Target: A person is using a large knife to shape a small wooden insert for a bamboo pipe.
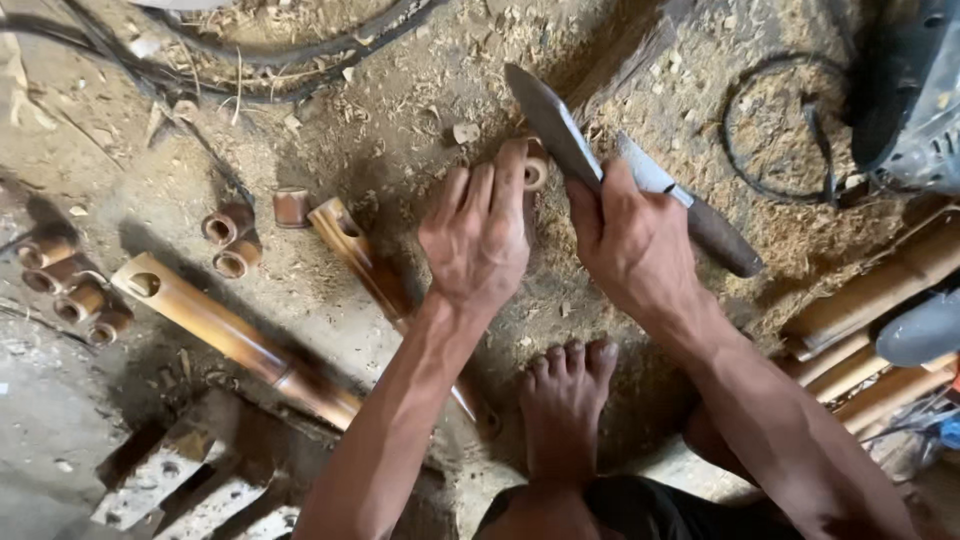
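My left hand (478, 235) grips a small round bamboo piece (536, 172) at its fingertips, over the sawdust-covered ground. My right hand (632, 240) is shut on a large knife (560, 130); its broad grey blade points up and left, touching or just beside the bamboo piece. A second knife (690, 210) with a dark wooden handle lies on the ground just behind my right hand. My bare foot (565, 400) rests below both hands.
Two long bamboo tubes with cut holes (210, 325) (355, 250) lie left. Short bamboo rings (232, 240) (70, 285) are scattered further left. Bamboo poles (880, 290) lie at right, a power tool (915, 90) and cable loop (780, 120) top right, wooden blocks (190, 470) bottom left.
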